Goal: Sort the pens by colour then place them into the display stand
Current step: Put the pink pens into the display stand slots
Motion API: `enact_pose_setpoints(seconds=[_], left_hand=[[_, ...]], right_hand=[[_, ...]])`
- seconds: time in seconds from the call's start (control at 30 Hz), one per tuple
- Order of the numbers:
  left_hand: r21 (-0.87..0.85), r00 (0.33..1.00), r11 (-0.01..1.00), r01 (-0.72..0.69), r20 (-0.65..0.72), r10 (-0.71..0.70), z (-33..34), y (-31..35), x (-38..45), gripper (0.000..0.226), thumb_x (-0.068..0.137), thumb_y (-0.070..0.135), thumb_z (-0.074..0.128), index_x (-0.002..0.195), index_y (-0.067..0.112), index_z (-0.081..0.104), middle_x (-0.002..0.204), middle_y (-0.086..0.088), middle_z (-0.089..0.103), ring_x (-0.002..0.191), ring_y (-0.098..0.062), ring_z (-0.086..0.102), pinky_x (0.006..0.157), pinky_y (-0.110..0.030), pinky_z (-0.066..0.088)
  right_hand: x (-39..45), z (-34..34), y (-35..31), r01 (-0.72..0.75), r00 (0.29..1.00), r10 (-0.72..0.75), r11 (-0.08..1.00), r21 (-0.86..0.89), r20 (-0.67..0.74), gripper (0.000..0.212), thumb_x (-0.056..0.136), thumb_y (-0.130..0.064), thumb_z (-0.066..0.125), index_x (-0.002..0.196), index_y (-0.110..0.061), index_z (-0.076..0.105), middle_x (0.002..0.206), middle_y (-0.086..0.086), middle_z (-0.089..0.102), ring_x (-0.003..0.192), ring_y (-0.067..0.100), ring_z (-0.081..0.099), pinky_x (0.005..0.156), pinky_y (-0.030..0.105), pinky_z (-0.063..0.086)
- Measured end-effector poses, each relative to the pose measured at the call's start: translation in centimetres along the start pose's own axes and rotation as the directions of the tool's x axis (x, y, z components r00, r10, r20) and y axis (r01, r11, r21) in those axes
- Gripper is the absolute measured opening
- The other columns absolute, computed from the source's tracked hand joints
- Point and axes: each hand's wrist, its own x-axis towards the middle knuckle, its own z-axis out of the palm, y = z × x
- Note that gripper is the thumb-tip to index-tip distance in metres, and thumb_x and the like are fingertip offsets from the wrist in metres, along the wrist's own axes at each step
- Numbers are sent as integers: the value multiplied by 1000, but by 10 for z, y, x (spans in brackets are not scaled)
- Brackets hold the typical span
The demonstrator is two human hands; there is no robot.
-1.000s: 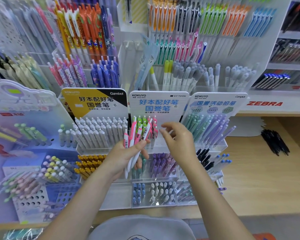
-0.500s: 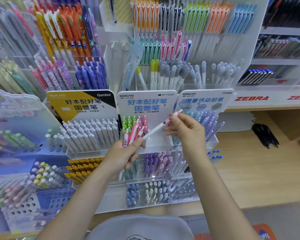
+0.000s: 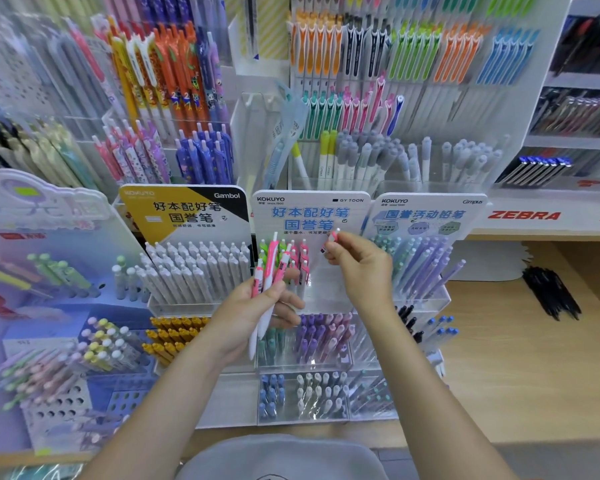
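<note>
The single pink pen [image 3: 330, 241] has swung up since half a second ago: it lay slanted across toward the bundle then, and now it stands nearly on end, its pink cap just under the blue lettering of the middle header card [image 3: 310, 211]. The right hand [image 3: 361, 268] pinches it near the top between thumb and fingertips, most of the barrel hidden behind the fingers. At nine o'clock from it, the left hand [image 3: 253, 313] wraps round a bundle of pink-and-white pens [image 3: 269, 282], white tips poking out below the palm. Between and behind both hands sits the top tier of the display stand [image 3: 312, 296], green pens at the left, pink ones beside them, bare slots toward three o'clock. To do this well, I'd say, keep the pen upright, tip down, and lower it beside the pink row, not among the greens. Out at three o'clock, black pens [image 3: 551, 292] lie loose on the wooden shelf [image 3: 499, 341].
</note>
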Motion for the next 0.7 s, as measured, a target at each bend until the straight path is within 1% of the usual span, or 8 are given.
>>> enact_pose_setpoints(seconds=[0.03, 0.1, 0.23, 0.37, 0.47, 0.53, 0.63, 0.7], left_hand=[[-10, 1000, 1000, 0, 4, 0, 0, -1, 0, 38, 92, 28, 52, 127, 14, 59, 92, -15, 73, 76, -25, 70, 71, -34, 58], [-27, 1000, 1000, 8, 9, -8, -1, -1, -1, 39, 93, 28, 51, 128, 14, 59, 96, -17, 74, 79, -27, 71, 72, -34, 58], [-26, 1000, 999, 23, 2, -23, -1, -1, -3, 31, 101, 23, 47, 128, 14, 59, 93, -16, 73, 72, -26, 69, 64, -32, 57], [-49, 1000, 998, 31, -1, -31, 0, -4, -3, 38, 94, 28, 54, 128, 11, 59, 72, -7, 59, 52, -15, 47, 49, -24, 41], [-73, 999, 997, 31, 11, -31, 0, -6, -2, 39, 90, 28, 57, 125, 10, 60, 67, -4, 50, 49, -12, 36, 45, -21, 32], [-79, 999, 996, 28, 21, -27, 1, -6, -1, 36, 90, 27, 58, 122, 10, 62, 66, -3, 49, 48, -11, 34, 44, -20, 31], [-75, 1000, 997, 18, 20, -16, 5, -6, 0, 34, 89, 25, 60, 120, 9, 63, 65, -3, 51, 45, -10, 36, 42, -20, 31], [-55, 1000, 998, 15, 9, -15, 9, -7, 2, 34, 86, 24, 63, 117, 9, 64, 64, -3, 52, 42, -10, 37, 40, -20, 30]], right_hand=[[1, 1, 3, 16, 1000, -16, 999, -45, 12, 25, 88, -5, 70, 93, -30, 72, 87, 11, 73, 76, 18, 69, 82, 45, 58], [2, 4, 10, 45, 998, -40, 992, -115, 40, 17, 88, -8, 70, 96, -22, 76, 86, 9, 72, 77, 20, 70, 82, 43, 58], [3, 9, 16, 161, 978, -118, 951, -265, 169, 12, 89, -7, 69, 98, -7, 76, 81, 4, 72, 73, 18, 67, 77, 41, 56], [4, 13, 18, 193, 969, -128, 925, -327, 210, 15, 90, -5, 67, 101, -8, 76, 83, 0, 73, 70, 15, 67, 75, 39, 57], [3, 13, 18, 168, 975, -96, 911, -377, 201, 17, 89, -9, 70, 105, -9, 74, 87, 4, 74, 77, 18, 69, 78, 40, 57], [0, 8, 14, 129, 985, -73, 907, -401, 154, 20, 90, -10, 68, 110, -11, 71, 87, 2, 71, 78, 15, 66, 79, 35, 56], [-12, -4, -5, 35, 997, -15, 961, -276, 75, 16, 94, -9, 62, 103, -19, 71, 82, -5, 69, 68, 12, 63, 68, 26, 53], [-21, -10, -21, -59, 987, 72, 994, -92, 142, 16, 93, -8, 62, 97, -19, 73, 74, -8, 69, 57, 6, 59, 59, 21, 48]])
